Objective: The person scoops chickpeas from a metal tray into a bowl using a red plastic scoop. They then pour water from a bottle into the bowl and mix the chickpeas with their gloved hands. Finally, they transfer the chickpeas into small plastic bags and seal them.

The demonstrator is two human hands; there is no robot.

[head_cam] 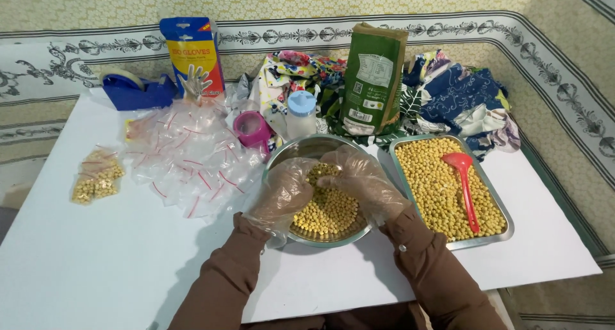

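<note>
Working over the bowl (286,152), gloved left hand (282,192) and right hand (359,179) pinch a beans-filled bag (322,171), fingers together. Few filled bags (96,176) done; many empty bags (186,160), tray (506,208) full.

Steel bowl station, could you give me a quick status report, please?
Left hand and right hand, both gloved, over steel bowl. Yellow beans inside. Nothing blocking.

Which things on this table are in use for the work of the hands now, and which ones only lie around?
In use:
left hand, gloved
right hand, gloved
round steel bowl
yellow beans in the bowl

Lying about:
steel tray of beans with red scoop
empty zip bags
filled bags
green packet
glove packet
tape dispenser
pink tape roll
patterned cloth
</note>
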